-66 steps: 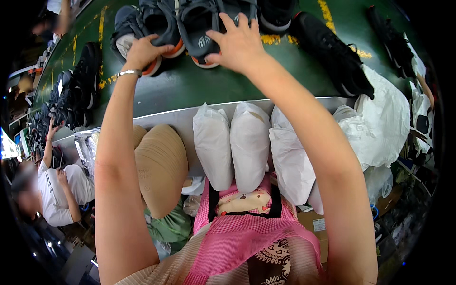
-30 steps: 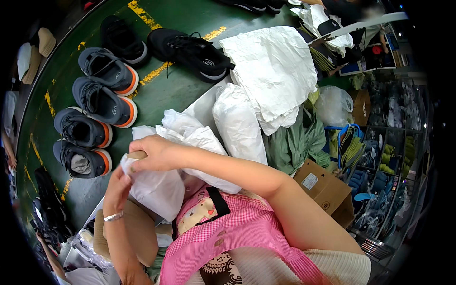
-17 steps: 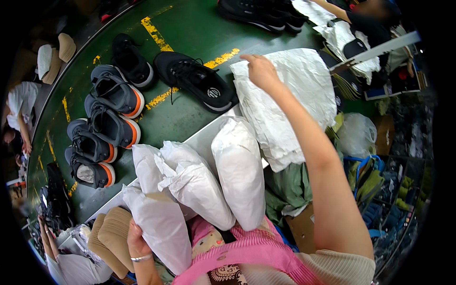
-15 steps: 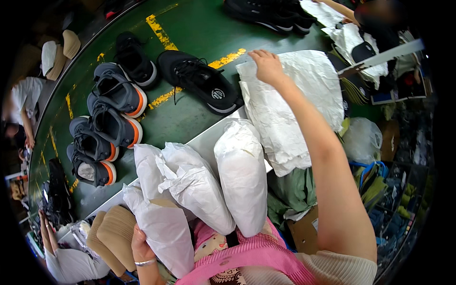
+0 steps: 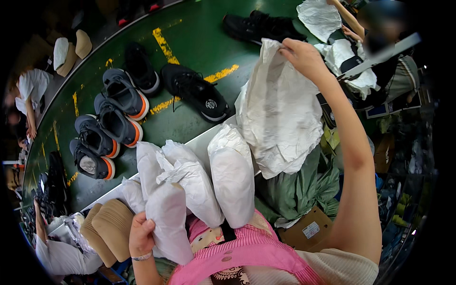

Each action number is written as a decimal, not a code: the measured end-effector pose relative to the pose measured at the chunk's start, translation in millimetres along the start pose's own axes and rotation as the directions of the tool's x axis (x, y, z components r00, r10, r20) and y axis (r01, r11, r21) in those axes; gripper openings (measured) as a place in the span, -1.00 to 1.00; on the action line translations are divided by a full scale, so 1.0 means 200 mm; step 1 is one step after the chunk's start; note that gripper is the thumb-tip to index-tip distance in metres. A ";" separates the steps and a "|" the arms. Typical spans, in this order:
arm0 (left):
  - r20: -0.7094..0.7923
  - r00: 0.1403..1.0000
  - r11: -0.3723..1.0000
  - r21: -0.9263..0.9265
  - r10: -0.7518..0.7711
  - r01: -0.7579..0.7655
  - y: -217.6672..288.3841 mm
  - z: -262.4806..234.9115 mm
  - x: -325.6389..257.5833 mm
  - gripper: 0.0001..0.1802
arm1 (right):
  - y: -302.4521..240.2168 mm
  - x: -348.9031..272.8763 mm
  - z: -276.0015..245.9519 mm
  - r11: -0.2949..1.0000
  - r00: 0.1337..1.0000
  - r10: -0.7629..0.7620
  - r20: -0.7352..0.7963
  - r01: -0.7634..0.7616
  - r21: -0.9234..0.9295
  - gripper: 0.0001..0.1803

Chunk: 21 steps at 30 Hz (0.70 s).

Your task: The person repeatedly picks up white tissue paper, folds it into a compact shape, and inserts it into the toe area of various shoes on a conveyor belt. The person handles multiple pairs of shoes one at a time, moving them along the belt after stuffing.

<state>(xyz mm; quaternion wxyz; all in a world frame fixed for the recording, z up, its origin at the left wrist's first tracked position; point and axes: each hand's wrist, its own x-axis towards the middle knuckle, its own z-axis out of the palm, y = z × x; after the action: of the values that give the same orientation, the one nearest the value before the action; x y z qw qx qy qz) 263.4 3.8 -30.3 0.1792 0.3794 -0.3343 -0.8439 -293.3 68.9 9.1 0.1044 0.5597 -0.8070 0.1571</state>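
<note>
My left hand is closed around a white shoe-shaped form, seemingly a shoe insert wrapped in paper, held tilted in front of the pink apron. Several more white paper-wrapped forms, among them one in the middle and one on the right, stand along the near table edge. My right hand pinches the upper edge of white tissue paper. The paper hangs from the fingers, its lower end over the table edge. Whether it is one sheet or several, I cannot tell.
Grey shoes with orange soles line the green table at left. A black shoe lies mid-table. Beige ribbed inserts sit beside my left hand. Green sheeting and a cardboard box are below right. Other people work around the table.
My right hand has gone from resting on the flat paper to gripping and lifting its edge, moving right and slightly up. My left hand has raised its wrapped form and turned it a little.
</note>
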 end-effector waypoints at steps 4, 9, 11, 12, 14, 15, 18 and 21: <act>0.074 0.979 0.981 0.038 0.188 -0.191 0.17 0.20 0.09 -0.51 | -0.15 -0.09 -0.48 0.984 0.948 0.002 -0.318 -0.058 -0.168 -0.78; 0.148 0.925 0.929 0.072 0.350 -0.363 0.35 0.48 0.23 -0.67 | -0.40 -0.16 -0.70 0.895 0.962 0.196 -0.189 -0.254 -0.366 -0.75; 0.294 0.852 0.881 0.064 0.433 -0.470 0.37 0.53 0.26 -0.74 | -0.54 -0.19 -0.76 0.909 0.981 0.144 -0.129 -0.182 -0.375 -0.75; 0.349 0.823 0.861 0.079 0.448 -0.502 0.35 0.55 0.27 -0.76 | -0.62 -0.19 -0.80 0.958 0.962 0.272 0.006 -0.270 -0.097 -0.75; 0.445 0.799 0.836 0.175 0.404 -0.521 0.31 0.59 0.32 -0.83 | -0.79 -0.21 -0.87 0.706 0.782 0.422 0.459 -0.601 0.375 -0.74; 0.452 0.806 0.836 0.202 0.382 -0.510 0.29 0.60 0.35 -0.83 | -0.88 -0.20 -0.89 0.633 0.772 0.383 0.507 -0.619 0.465 -0.74; 0.438 0.840 0.872 0.211 0.320 -0.442 0.20 0.67 0.47 -0.81 | -1.14 -0.21 -0.84 0.584 0.850 0.283 0.444 -0.520 0.624 -0.75; 0.379 0.850 0.918 0.008 0.365 -0.397 0.17 0.72 0.56 -0.77 | -1.35 -0.20 -0.70 0.210 0.822 0.167 0.544 -0.569 0.795 -0.72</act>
<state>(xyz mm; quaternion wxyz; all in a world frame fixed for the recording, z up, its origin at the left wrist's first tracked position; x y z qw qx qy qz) 82.8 -20.7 5.4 0.2603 0.1470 -0.4664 -0.8325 -28.5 67.8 161.8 -0.4232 0.3162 -0.6748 0.5153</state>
